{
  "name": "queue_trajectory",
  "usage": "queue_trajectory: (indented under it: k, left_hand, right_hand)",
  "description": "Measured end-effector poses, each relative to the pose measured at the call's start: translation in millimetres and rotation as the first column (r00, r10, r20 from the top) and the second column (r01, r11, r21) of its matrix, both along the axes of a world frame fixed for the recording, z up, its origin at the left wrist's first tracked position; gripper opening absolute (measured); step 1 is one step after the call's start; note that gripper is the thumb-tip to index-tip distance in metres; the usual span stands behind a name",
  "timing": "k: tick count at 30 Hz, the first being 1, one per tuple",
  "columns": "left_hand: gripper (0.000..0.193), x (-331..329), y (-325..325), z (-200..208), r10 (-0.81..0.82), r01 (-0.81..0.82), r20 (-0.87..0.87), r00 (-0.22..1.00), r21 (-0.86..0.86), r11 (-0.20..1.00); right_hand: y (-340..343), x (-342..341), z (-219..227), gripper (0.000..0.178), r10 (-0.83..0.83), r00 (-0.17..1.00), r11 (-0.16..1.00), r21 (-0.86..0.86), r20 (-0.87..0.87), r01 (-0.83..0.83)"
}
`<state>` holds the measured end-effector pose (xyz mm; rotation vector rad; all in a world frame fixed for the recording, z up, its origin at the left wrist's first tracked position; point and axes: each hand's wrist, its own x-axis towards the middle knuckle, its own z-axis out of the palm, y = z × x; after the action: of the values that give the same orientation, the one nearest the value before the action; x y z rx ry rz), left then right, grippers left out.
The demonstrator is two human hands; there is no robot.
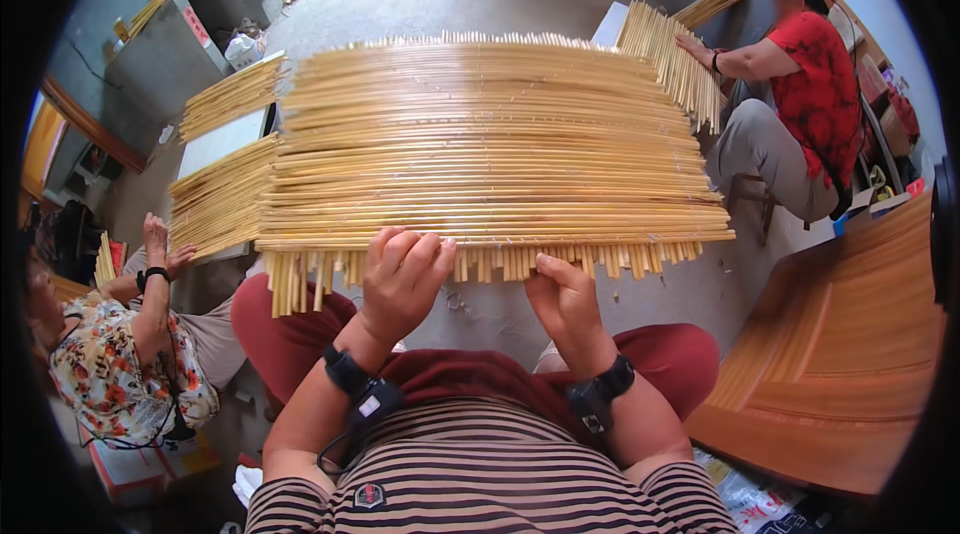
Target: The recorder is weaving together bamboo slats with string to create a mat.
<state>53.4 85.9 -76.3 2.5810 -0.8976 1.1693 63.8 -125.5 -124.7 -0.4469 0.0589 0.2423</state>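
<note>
A wide mat of straw-coloured reed stalks [480,134] lies before me, its stalks running left to right and crossed by thin stitch lines. Below its near edge stick out the ends of more stalks [290,284], which point toward me. My left hand [405,284] is closed over this near edge, left of the middle, fingers bent on top of the last stalks. A little to the right, my right hand [568,304] is closed in a pinch, its thumb against the stalk ends. Whatever its fingers hold is hidden. Both wrists wear black devices.
At right, a person in red [815,84] sits with a hand on another reed mat [670,59]. At left, a person in a flowered top [130,364] sits by more reed bundles [215,194]. A wooden panel [830,364] stands close on my right.
</note>
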Motion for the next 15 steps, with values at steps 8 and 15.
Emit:
queue_trajectory:
  k: [8, 15]
  left_hand:
    - [0.025, 7.6, 2.6, -75.8, -0.012, 0.004, -0.180, 0.984, -0.042, 0.999]
    - [0.026, 9.2, 17.8, -118.9, -0.010, 0.004, -0.262, 0.965, -0.023, 1.000]
  right_hand:
    - [-4.9, -9.9, -85.1, 0.017, 0.015, 0.963, 0.996, -0.079, -0.268, -0.037]
    - [9.2, -43.2, -34.8, 0.022, 0.616, 0.640, -0.040, -0.830, -0.460, -0.557]
